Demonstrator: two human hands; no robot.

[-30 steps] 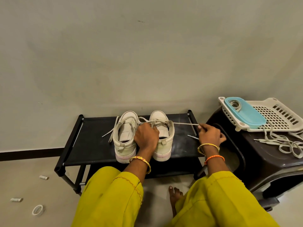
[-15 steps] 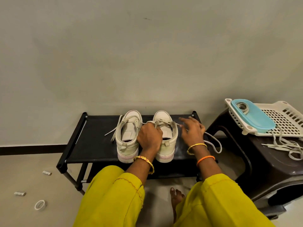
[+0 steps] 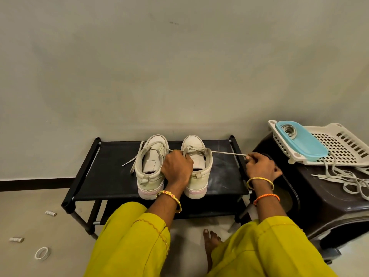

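Again the lace is drawn taut

Half a second ago the right hand [image 3: 260, 167] was held close beside the right sneaker [image 3: 196, 184], and the lace [image 3: 227, 153] hung from it in a slack loop. Since then the hand has been carried out past the right end of the shoe rack [image 3: 107, 176]. The lace is now stretched in a straight line from the sneaker's eyelets to the fingertips, where its end is pinched. The left hand [image 3: 176, 169] has not been shifted. It is kept curled between the two sneakers, closed over the inner collar of the right sneaker so that the shoe is steadied against the pull. Whether a strand is also trapped beneath those fingers cannot be told.

Both sneakers have been left where they stood, side by side on the rack's top shelf with toes to the wall. A loose strand trails off the left sneaker [image 3: 149, 170].

The same stretched line was seen a second ago, so the change is judged to be one full stroke of threading: slack taken up near the eyelet, then drawn through. The lacing of the right sneaker is thus taken to be a crossing further on, with more eyelets probably left.

Spare laces [image 3: 343, 176] lie untouched on the dark stool [image 3: 319, 198], beside the basket [image 3: 343, 144].
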